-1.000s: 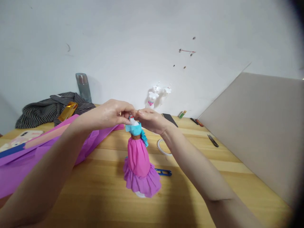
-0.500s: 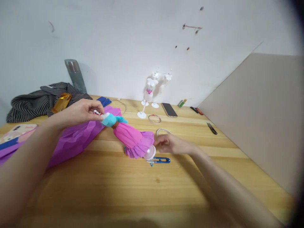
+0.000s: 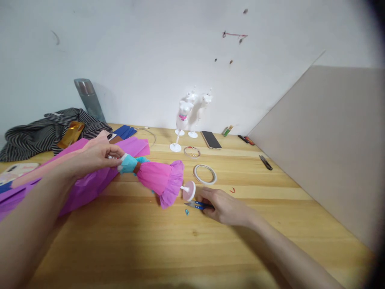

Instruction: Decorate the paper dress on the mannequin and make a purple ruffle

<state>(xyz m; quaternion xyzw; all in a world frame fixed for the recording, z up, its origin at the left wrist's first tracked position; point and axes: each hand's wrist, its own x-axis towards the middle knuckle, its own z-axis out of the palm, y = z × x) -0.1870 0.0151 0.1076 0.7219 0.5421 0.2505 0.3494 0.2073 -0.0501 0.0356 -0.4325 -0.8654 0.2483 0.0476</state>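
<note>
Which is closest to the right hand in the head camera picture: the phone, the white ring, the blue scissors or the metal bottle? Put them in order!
1. blue scissors, touching the fingertips of the right hand.
2. white ring, on the table just behind the hand.
3. phone, farther back near the wall.
4. metal bottle, far left against the wall.

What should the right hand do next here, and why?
Probably close the right hand on the snips and lift them toward the dress. Its fingers rest on the snips, which lie flat on the table, while the left hand holds the dress on its side by the top.
</note>
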